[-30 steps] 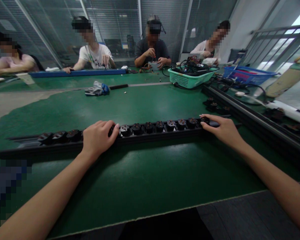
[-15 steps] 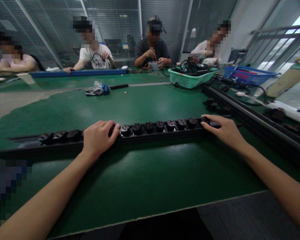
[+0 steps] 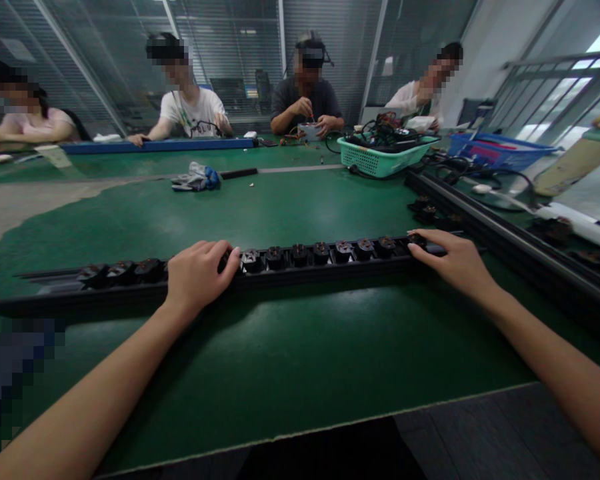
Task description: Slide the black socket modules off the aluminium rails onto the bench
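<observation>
A long black channel [image 3: 325, 272] lies across the green table in front of me, with a row of round black power sockets [image 3: 299, 254] in it. My left hand [image 3: 195, 275] is curled over the channel left of the middle, thumb and fingers closed around a socket that is mostly covered. Farther left, several more sockets [image 3: 121, 272] sit tilted in the channel. At the right end of the row, my right hand [image 3: 453, 259] pinches a dark socket [image 3: 417, 239] between thumb and fingers; part of it is hidden.
Another long black channel [image 3: 510, 230] runs along the right, with loose sockets [image 3: 427, 212] beside it. Behind stand a green basket [image 3: 375, 160] of cables and a blue basket [image 3: 505, 153]. Gloves [image 3: 196, 177] lie ahead. Several people [image 3: 307, 100] sit across the table.
My right hand has shifted slightly right with the socket. My left hand stays in place. Across the table, the hand of a person in a white shirt has lowered.
</observation>
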The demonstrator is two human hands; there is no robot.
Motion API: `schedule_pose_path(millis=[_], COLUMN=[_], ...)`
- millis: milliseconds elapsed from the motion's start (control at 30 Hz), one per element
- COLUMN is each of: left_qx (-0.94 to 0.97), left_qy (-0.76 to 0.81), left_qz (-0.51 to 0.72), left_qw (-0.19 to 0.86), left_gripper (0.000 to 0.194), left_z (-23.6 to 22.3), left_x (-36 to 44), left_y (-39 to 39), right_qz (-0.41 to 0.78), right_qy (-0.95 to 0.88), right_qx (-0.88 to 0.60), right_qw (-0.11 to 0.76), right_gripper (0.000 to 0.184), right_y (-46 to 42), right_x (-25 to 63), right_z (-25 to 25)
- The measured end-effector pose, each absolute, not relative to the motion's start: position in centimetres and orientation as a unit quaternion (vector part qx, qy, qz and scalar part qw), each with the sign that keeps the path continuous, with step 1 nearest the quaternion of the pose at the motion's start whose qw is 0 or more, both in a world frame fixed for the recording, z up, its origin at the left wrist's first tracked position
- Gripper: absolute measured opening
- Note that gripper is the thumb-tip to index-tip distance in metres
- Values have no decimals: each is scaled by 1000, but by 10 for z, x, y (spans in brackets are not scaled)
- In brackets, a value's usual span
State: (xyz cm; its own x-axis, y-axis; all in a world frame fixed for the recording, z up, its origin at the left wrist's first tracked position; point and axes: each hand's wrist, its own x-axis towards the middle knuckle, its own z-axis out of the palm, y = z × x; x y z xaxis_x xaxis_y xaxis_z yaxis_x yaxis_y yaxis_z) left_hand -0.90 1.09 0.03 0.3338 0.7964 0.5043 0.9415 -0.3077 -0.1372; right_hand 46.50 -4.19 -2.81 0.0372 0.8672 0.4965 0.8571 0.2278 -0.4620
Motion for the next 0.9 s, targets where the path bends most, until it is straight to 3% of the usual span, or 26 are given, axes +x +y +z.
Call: schedule_pose_path(millis=[900], left_qx=[-790], left_qy=[-548], left_qz=[-174], left_qw=[212], left_gripper=[50], left_z=[1], left_x=[-9], left_y=[10], right_qz=[-1], right_qy=[-668], right_qx=[-643], right_qw=[375], right_gripper=[41], right_y=[-41], right_x=[466], right_z=[-30])
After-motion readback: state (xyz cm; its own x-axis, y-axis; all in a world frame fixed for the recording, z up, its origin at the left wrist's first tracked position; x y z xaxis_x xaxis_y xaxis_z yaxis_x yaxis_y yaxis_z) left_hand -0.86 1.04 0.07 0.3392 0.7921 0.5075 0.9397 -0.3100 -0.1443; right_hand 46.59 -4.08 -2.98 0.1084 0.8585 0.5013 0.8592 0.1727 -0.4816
